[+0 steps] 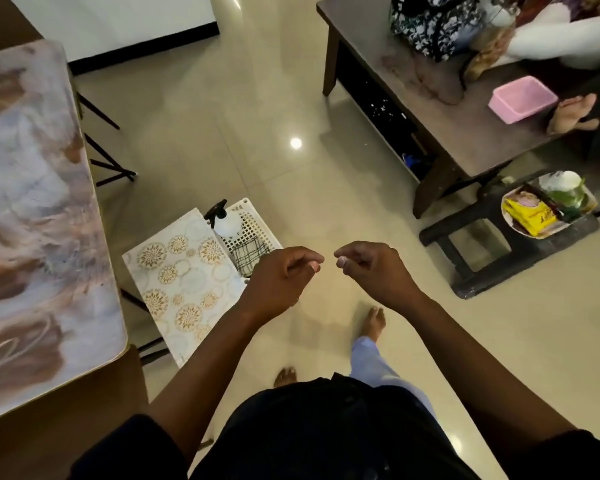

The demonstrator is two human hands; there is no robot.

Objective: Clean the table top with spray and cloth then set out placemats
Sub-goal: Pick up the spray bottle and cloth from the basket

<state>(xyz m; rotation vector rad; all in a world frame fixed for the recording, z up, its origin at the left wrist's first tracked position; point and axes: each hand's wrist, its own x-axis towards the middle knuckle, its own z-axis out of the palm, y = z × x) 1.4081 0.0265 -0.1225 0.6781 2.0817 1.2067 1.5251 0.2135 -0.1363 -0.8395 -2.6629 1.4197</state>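
The table top, marbled in brown and white, fills the left side. To its right a placemat with gold floral circles lies beside a white plastic basket. In the basket stand a spray bottle with a black trigger and a checked cloth. My left hand hovers just right of the basket, fingers loosely curled, holding nothing. My right hand hangs beside it over the floor, also loosely curled and empty. The fingertips of both hands nearly meet.
A dark wooden coffee table at the upper right carries a pink tub and a patterned bag; a person sits behind it. A low dark stool holds a tray of packets. Glossy tiled floor lies between.
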